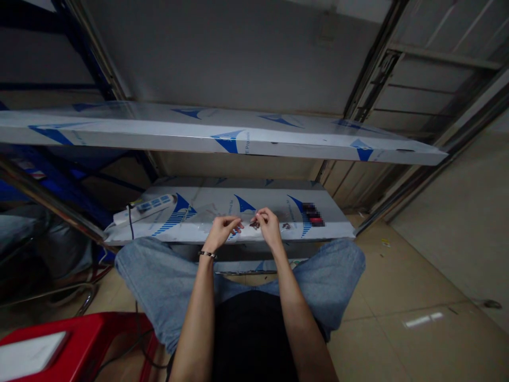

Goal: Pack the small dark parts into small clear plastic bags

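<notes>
Close together over the front of the lower shelf [270,193], both hands face each other. My right hand [270,227] is closed in a pinch at a small dark brown piece [254,225], whose kind is too small to tell. My left hand [221,230], with a beaded bracelet [207,254] at its wrist, has its fingertips drawn together. Anything between them is too small to make out. Some small brown bits [286,226] lie on the shelf just right of my right hand. Clear plastic [203,213] lies beyond my left hand.
A white power strip [143,208] with a dark cable sits at the shelf's left end. A blurred-out dark and red item [314,214] lies on the right. Above runs an upper shelf [294,144]. At lower left stands a red stool [95,329] bearing a white slab [32,351].
</notes>
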The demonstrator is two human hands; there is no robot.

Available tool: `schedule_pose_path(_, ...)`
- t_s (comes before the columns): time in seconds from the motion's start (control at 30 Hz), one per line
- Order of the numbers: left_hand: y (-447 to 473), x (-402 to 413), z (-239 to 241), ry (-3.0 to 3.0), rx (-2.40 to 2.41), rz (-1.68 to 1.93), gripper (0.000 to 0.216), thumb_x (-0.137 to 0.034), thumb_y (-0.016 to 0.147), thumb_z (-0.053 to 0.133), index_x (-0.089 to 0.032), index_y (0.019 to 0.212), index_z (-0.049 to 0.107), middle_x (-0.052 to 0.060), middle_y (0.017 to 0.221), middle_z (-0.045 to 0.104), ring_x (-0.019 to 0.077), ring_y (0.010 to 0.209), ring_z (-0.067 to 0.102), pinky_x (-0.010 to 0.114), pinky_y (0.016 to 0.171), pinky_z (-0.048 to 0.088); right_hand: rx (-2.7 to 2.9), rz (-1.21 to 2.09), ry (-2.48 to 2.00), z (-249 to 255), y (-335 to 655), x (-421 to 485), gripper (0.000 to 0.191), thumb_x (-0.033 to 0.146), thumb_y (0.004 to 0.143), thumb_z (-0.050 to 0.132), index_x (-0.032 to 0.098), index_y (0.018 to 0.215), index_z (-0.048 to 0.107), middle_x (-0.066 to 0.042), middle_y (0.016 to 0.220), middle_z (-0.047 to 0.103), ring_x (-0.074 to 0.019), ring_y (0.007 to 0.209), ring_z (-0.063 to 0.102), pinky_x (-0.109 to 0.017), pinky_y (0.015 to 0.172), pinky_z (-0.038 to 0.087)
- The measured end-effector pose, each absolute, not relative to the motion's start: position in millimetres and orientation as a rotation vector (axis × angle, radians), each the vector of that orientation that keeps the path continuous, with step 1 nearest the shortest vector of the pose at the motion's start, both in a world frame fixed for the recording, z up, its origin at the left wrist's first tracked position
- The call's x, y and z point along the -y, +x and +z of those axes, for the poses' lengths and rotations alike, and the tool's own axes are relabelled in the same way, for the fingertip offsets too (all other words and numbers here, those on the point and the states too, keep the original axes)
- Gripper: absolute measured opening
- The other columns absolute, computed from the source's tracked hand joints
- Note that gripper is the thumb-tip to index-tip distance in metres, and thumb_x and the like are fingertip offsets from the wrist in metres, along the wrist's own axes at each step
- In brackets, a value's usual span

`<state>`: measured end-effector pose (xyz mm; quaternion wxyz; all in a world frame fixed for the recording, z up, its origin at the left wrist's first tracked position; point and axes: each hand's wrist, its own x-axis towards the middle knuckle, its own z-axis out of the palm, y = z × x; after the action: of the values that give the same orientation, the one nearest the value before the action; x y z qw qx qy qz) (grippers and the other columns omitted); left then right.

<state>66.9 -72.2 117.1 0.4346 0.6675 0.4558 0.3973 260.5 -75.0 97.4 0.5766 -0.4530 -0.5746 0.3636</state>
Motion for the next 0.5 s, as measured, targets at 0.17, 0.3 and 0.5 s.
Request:
schedule_pose_path(0.17,66,72,114,1.574,-1.009,0.857,0.053,-0.065,0.084,0.060,-0.014,0.088,0.074,0.013,0.083,0.078,0.0215,0.064,0.071,0.031,0.061,0.055,1.253,1.015,-0.955,94,262,79,0.036,0.039,0.073,0.077,0.022,0.096,0.055,-0.003,0.082,0.072,-0.0188,0.074,0.069,-0.026,0.065,0.051)
schedule_pose_path(0.3,56,71,110,1.608,-1.052,0.705,0.057,-0.065,0.084,0.060,-0.011,0.094,0.075,0.015,0.085,0.078,0.0224,0.069,0.072,0.030,0.063,0.055,1.245,1.013,-0.984,88,269,76,0.033,0.035,0.069,0.077,0.020,0.094,0.061,-0.001,0.078,0.069,-0.0170,0.073,0.066,-0.025,0.066,0.050)
schedule_pose_path(0.5,44,74,124,1.737,-1.030,0.631,0.083,-0.050,0.080,0.073,-0.014,0.150,0.047,0.013,0.117,0.075,0.0271,0.105,0.071,0.036,0.086,0.054,1.419,0.925,-1.098,97,274,71,0.013,0.025,0.071,0.071,0.017,0.081,0.069,-0.003,0.078,0.071,-0.0167,0.071,0.063,-0.027,0.068,0.049)
